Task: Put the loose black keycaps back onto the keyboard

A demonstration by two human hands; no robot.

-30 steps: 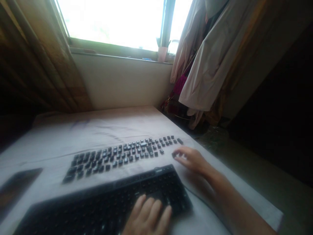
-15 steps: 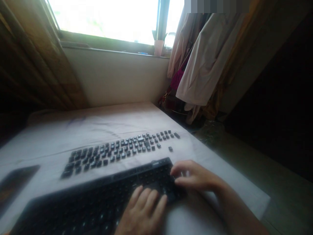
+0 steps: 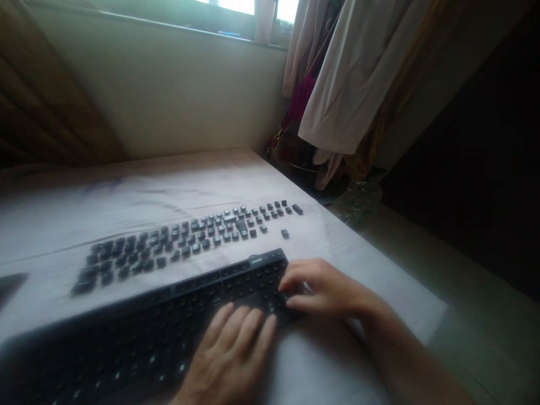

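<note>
The keyboard [image 3: 169, 315] is black and long, lying slantwise on a white cloth [image 3: 147, 180] that covers the table. Its keys look to be off: the top shows rows of small dark sockets with pale dots in them, though the picture is blurred there and this is not certain. A small label sits on its far edge near the right end.

The left hand [image 3: 230, 354] lies palm down on the near right part of the keyboard, fingers spread flat and gripping nothing. The right hand [image 3: 323, 289] is at the keyboard's right end, fingers curled in with the tips on the sockets; whether it pinches anything cannot be told.

Just beyond the keyboard, loose keys [image 3: 185, 239] are set out on the cloth in rows that follow its line. One key [image 3: 285, 233] lies apart from them, beyond the keyboard's right end. A dark flat thing [image 3: 8, 281] shows at the picture's edge, left of the keyboard. Pale clothes [image 3: 337, 84] hang far beyond the keyboard's right end, beside a cup [image 3: 264, 14] on the sill.
</note>
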